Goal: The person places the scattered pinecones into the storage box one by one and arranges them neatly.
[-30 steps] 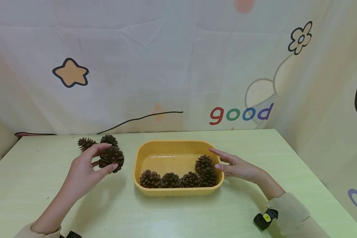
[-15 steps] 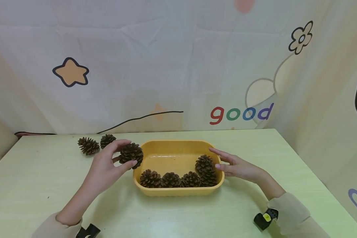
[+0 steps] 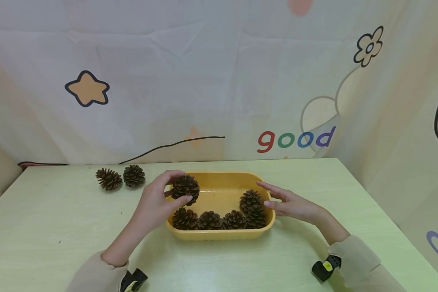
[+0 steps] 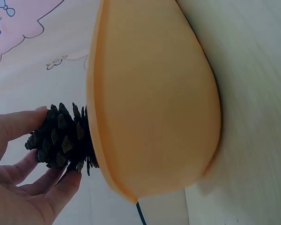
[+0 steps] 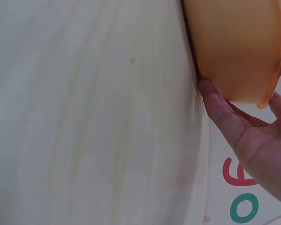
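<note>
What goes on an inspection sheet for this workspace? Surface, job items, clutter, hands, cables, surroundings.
Surface: pale green table, tub standing on it.
Job items: yellow tub with five pine cones resting inside; two loose pine cones on the table, farther left.
Clutter: small dark specks on the table.
Left hand: pinches a held pine cone at the tub's left end.
Right hand: touches the tub's right end.
Cables: nothing seen.
Surroundings: wrinkled backdrop printed with a star and a flower; black device at the right wrist, another at the left.
</note>
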The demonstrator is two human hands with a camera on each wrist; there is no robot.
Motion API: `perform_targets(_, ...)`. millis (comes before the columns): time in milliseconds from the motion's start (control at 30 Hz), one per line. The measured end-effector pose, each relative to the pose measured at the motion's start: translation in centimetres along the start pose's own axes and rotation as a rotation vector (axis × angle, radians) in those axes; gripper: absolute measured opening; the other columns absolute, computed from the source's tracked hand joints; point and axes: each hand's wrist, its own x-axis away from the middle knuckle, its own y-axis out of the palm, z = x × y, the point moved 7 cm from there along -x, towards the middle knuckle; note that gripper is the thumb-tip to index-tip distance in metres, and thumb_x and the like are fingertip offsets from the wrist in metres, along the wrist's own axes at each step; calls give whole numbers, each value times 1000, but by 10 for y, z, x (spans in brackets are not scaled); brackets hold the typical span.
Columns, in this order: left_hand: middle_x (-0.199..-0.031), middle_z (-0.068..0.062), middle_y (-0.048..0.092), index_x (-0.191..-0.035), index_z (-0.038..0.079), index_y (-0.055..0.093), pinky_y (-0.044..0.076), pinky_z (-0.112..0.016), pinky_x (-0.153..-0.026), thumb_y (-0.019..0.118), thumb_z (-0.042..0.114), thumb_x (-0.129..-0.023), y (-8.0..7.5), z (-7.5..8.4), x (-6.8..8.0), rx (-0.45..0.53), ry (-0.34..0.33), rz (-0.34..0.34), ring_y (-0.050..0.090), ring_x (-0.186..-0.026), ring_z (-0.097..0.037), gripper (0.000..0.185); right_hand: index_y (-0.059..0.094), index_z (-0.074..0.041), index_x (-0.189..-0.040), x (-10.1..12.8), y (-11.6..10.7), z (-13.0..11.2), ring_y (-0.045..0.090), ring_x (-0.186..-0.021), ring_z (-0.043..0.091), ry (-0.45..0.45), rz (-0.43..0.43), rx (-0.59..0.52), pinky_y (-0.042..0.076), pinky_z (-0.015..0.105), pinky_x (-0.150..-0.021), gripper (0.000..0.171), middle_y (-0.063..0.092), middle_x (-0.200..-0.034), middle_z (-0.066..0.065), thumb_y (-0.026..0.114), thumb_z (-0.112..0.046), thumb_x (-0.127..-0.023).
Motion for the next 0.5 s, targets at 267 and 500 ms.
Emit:
perform_targets(267, -117, -9, 57, -120, 6, 53, 45, -44, -90, 75, 12, -75, 19, 9, -11, 15, 40, -10, 52, -108, -26, 51, 18, -25, -147, 0, 1, -1, 14, -133, 46, 0, -5, -6, 43, 47, -93, 63, 5, -152, 14, 51, -30, -93)
perform_targets(500, -119, -7, 56, -121, 7, 53, 46, -43, -89, 75, 11, -75, 37, 10, -19, 62, 20, -27, 52, -109, -25, 51, 18, -25, -147, 0, 1, -1, 17, -132, 46, -5, -10, -9, 44, 46, -92, 63, 6, -152, 15, 51, -29, -94)
